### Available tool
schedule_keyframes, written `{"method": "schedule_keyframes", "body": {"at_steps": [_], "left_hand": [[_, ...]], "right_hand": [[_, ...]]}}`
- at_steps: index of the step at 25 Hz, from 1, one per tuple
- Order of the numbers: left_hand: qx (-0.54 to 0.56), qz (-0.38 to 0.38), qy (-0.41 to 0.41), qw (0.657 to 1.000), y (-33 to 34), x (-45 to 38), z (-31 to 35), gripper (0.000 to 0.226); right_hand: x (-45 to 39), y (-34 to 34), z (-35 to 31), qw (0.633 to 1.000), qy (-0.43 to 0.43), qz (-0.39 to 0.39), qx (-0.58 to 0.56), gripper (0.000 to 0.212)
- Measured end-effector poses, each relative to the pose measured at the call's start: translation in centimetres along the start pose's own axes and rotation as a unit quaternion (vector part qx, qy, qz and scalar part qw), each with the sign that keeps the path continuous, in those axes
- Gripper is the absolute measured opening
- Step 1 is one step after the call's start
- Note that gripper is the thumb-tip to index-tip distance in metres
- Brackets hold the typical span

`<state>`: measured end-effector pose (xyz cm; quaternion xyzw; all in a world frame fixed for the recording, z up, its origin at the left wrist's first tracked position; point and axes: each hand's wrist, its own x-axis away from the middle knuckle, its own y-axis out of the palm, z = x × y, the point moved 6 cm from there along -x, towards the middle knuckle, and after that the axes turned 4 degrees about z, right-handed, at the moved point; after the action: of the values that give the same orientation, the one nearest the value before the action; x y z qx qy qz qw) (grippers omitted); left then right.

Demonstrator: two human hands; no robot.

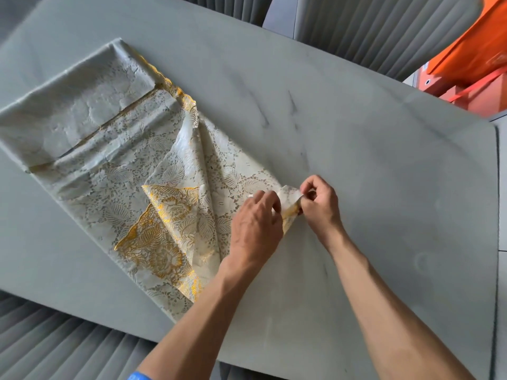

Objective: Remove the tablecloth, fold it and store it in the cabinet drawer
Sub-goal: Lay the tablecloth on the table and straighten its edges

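My left hand and right hand both pinch same corner of cloth, fingers curled on it, near table middle. Cloth lies half folded across table's left part, gold side turned up in places. Orange boxes beyond far right corner. Grey ribbed chairs along both long edges. Blue band on left arm.
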<state>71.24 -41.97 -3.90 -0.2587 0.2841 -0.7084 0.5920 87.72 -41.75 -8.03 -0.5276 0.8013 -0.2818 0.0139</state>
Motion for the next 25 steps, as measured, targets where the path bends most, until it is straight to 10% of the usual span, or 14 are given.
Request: {"method": "schedule_keyframes", "body": {"at_steps": [3, 6, 11, 19, 25], "left_hand": [[0.032, -0.13, 0.056, 0.989, 2.0, 2.5, 1.0, 0.009], [0.048, -0.098, 0.003, 0.994, 1.6, 4.0, -1.2, 0.009], [-0.065, -0.046, -0.006, 0.997, 0.6, 3.6, -3.1, 0.035], [-0.149, -0.25, -0.048, 0.956, 4.3, -0.3, -6.3, 0.087], [-0.046, -0.07, -0.008, 0.996, -1.8, 0.1, -5.2, 0.052]], "right_hand": [[0.3, -0.9, 2.5, 0.986, 0.098, 0.127, -0.038, 0.022], [0.4, 0.3, 5.1, 0.923, 0.293, 0.054, -0.244, 0.014], [-0.3, 0.2, 4.3, 0.981, 0.164, 0.101, -0.011, 0.026], [1.5, -0.2, 7.3, 0.931, 0.293, 0.132, -0.174, 0.011], [1.1, -4.4, 5.6, 0.93, 0.237, 0.281, 0.028, 0.014]]}}
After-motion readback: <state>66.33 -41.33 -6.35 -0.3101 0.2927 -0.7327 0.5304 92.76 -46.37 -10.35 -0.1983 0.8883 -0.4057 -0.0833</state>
